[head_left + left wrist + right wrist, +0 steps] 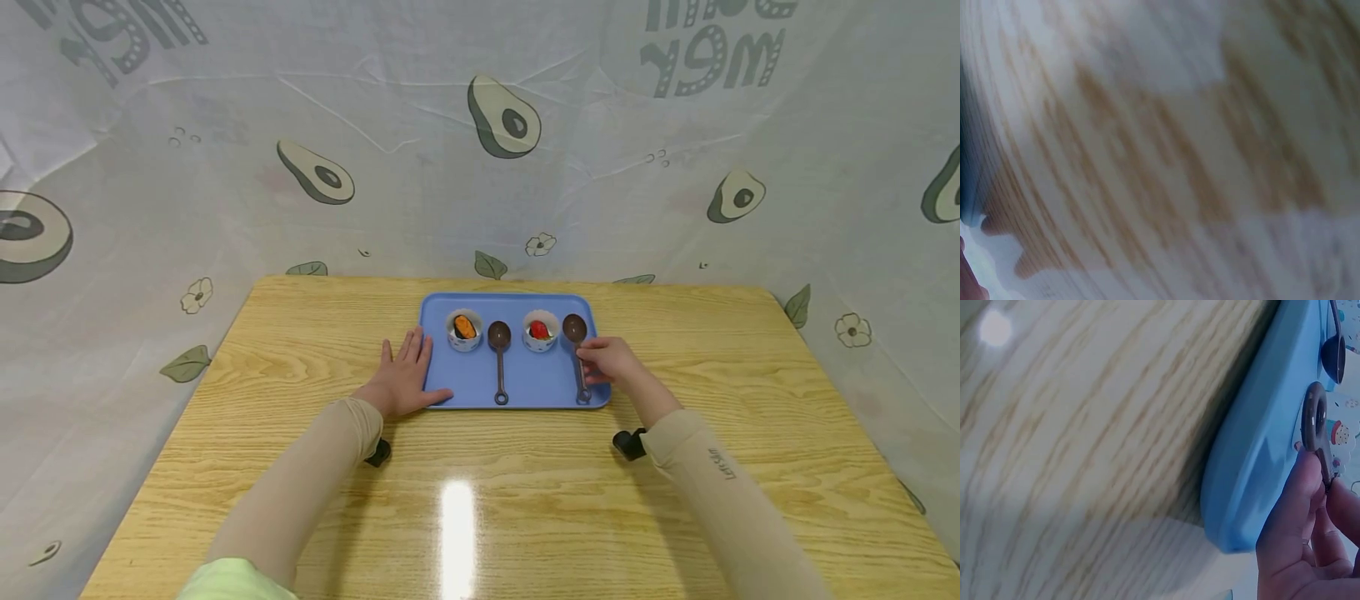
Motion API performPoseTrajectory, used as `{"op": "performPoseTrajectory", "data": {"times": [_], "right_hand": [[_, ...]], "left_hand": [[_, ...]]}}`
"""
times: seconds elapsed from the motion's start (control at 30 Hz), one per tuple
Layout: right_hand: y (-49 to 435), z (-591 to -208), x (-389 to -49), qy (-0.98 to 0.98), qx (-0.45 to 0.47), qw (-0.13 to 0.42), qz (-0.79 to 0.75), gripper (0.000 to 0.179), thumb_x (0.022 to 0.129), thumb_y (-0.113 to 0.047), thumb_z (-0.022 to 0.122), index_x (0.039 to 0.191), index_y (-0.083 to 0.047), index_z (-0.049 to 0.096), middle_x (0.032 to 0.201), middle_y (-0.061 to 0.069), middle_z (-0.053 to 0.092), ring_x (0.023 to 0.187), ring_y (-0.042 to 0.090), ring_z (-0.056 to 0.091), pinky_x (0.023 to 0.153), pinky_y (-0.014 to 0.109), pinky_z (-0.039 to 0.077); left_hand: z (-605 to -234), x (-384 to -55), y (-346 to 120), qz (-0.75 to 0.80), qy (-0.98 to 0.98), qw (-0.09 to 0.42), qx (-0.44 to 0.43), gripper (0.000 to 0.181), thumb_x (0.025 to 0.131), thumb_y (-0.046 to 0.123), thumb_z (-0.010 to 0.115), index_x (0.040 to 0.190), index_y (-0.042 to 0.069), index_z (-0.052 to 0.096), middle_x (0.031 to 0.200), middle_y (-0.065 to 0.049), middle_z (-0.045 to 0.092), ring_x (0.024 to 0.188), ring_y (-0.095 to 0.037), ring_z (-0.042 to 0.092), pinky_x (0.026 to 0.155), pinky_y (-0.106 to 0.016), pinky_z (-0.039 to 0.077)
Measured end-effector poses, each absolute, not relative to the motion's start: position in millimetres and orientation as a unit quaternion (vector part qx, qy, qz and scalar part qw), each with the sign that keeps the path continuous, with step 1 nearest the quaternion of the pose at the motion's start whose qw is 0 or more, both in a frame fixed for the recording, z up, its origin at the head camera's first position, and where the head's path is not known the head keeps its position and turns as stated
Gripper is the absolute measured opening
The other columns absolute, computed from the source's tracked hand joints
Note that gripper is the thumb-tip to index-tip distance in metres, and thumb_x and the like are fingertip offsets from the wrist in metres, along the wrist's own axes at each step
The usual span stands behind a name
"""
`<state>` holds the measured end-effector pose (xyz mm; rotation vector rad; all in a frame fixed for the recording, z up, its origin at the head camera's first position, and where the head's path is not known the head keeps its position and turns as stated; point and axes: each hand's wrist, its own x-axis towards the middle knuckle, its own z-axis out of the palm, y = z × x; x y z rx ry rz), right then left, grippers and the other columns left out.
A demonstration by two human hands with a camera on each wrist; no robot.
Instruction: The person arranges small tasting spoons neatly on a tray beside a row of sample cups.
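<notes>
In the head view, a blue tray [465,382] lies near the back of the table. My left hand [397,383] rests flat with spread fingers at its left edge, the thumb over the near-left corner. With my right hand [611,360] I pinch the handle of a brown spoon [575,328] at the tray's right side; its ring-ended handle [1314,415] shows between thumb and fingers in the right wrist view. A second brown spoon [499,336] lies mid-tray. One paper cup [463,345] holds an orange-topped piece [466,327], another cup [541,344] a red-topped piece [539,330].
The wooden table [525,467] spreads around the tray. Behind it hangs a pale cloth [420,192] with avocado prints. Black wrist devices [628,444] sit under both wrists. Mostly blurred table grain fills the left wrist view.
</notes>
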<state>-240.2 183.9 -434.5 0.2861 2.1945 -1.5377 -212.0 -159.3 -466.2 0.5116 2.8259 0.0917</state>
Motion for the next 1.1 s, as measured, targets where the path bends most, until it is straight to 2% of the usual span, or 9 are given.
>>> {"op": "performPoseTrajectory", "data": {"times": [0.47, 1.1], "right_hand": [[180, -445, -242, 0.811, 0.116, 0.222, -0.528, 0.030, 0.097, -0.008, 0.048, 0.122, 0.009, 0.051, 0.068, -0.002, 0.049, 0.058, 0.006, 0.051, 0.056, 0.022, 0.052], [177, -446, -242, 0.822, 0.128, 0.216, -0.511, 0.032, 0.097, -0.007, 0.048, 0.124, 0.008, 0.052, 0.072, 0.000, 0.051, 0.057, 0.008, 0.052, 0.055, 0.023, 0.052]], "left_hand": [[-464, -211, -159, 0.043, 0.974, 0.133, 0.181, 0.100, 0.087, 0.068, 0.042, 0.150, -0.001, 0.006, 0.156, -0.023, -0.005, 0.145, -0.037, -0.002, 0.109, -0.065, 0.002], [-466, -213, -161, 0.049, 0.973, 0.131, 0.184, 0.099, 0.088, 0.067, 0.042, 0.150, 0.000, 0.004, 0.156, -0.023, -0.007, 0.145, -0.037, -0.004, 0.109, -0.065, 0.001]]}}
